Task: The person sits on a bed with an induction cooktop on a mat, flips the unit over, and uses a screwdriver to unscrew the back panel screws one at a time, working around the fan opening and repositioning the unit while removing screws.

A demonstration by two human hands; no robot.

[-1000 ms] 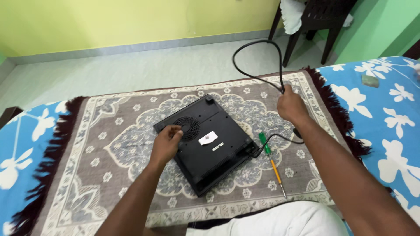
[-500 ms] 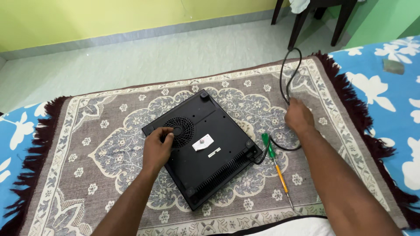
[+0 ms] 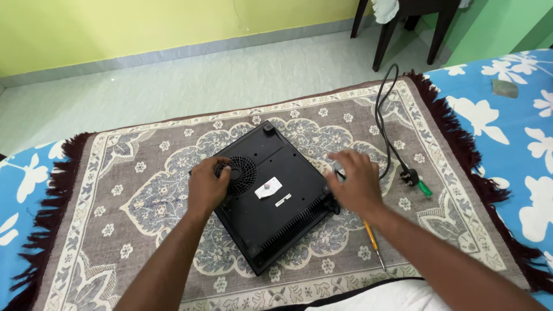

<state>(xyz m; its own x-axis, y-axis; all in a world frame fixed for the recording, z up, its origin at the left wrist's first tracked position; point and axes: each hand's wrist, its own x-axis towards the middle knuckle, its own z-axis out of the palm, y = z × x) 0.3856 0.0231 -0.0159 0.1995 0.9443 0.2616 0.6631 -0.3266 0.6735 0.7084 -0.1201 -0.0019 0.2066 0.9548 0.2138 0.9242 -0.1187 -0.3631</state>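
On the patterned rug point(image 3: 115, 190), from the head camera, I see a black induction cooker point(image 3: 271, 196) lying upside down near the rug's middle. My left hand point(image 3: 208, 187) rests on the cooker's left edge, fingers curled over the round fan grille point(image 3: 239, 174), gripping it lightly. My right hand point(image 3: 356, 183) lies at the cooker's right edge, fingers spread and flat, grasping nothing I can see. A black power cord point(image 3: 383, 124) runs from the cooker's right side, its plug point(image 3: 409, 175) just right of my hand. A screwdriver point(image 3: 374, 245) lies partly under my right wrist.
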